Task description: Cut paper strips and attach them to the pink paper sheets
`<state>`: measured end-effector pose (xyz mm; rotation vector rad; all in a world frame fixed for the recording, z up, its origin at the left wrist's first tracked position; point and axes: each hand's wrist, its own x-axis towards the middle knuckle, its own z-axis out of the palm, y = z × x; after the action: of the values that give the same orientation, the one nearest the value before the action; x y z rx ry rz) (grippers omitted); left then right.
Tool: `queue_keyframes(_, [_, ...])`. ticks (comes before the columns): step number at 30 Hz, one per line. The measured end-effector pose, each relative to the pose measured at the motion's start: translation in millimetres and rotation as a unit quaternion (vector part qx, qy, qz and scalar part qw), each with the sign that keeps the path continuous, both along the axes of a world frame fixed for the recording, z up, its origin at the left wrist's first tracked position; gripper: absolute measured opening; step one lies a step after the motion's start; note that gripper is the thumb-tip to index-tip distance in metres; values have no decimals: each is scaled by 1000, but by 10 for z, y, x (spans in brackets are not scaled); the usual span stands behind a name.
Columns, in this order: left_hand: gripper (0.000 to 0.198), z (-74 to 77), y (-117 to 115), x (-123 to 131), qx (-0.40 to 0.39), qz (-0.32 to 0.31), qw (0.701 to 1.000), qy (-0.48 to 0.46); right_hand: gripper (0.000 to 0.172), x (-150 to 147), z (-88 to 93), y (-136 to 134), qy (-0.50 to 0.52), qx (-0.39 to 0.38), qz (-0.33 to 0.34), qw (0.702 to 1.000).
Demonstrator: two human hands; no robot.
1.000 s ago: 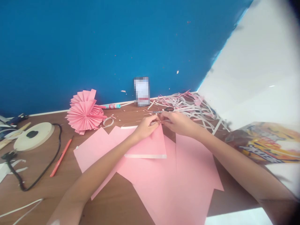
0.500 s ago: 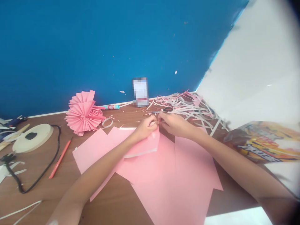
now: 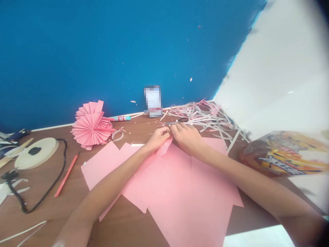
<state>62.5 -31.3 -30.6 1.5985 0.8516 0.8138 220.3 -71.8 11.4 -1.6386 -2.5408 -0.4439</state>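
1. At the far right of the table (image 3: 123,226) lies a printed plastic packet (image 3: 288,154), yellow, orange and black. Its left end looks see-through and brownish, but what is inside cannot be told.
2. The left hand (image 3: 158,139) is nearly closed, fingers curled and thumb pressed toward the forefinger, pinching the raised pink sheet (image 3: 164,148) at its far right part.
3. The right hand (image 3: 186,138) is just beside it, half curled, knuckles up and fingers bent down; its fingertips are hidden, so whether it grips the sheet cannot be told.
4. That sheet is at the middle of the scene, slanting above other pink sheets (image 3: 180,188), which overlap and spread toward the near edge.
5. Beyond the right hand are scissors (image 3: 183,120) and a tangle of paper strips (image 3: 212,120).
6. On the far left stand pleated pink fans (image 3: 92,128), with a blue-and-red tube (image 3: 122,118) just to their right.
7. Nearer on the left lie a red pen (image 3: 66,176), a black cord (image 3: 64,159) and a pale roll (image 3: 42,156).
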Motion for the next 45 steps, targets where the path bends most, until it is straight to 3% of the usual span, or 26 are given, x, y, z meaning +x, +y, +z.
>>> queue_keyframes(3, [9,18,-75,10,2,-31,999,22,21,126,-20,129,13,3,-68,998])
queue_keyframes(6, [11,46,-104,12,38,-36,998,43,24,241,17,223,92,-2,-129,987])
queue_keyframes(12, [26,25,-15,-43,87,-9,994,71,21,276,77,262,275,-138,-62,950])
queue_keyframes(17, [25,-35,-15,-66,104,0,989,101,23,267,86,266,330,-202,-27,922])
queue_keyframes(19, [23,-42,-30,-67,113,7,987,117,26,255,86,258,326,-200,-38,923])
queue_keyframes(23, [21,-42,-40,-66,130,25,983,129,48,237,50,265,301,-201,-95,927])
queue_keyframes(28, [18,-49,-31,-67,138,36,980,135,25,224,-45,291,244,-136,-180,943])
queue_keyframes(31, [17,-28,-43,-64,145,33,979,136,25,200,-70,273,207,-117,-213,948])
queue_keyframes(42, [22,-27,-94,-68,229,33,949,213,27,93,-251,207,71,-89,-193,975])
queue_keyframes(45, [34,-21,-153,-70,252,37,937,238,30,108,-259,187,71,-93,-186,976])
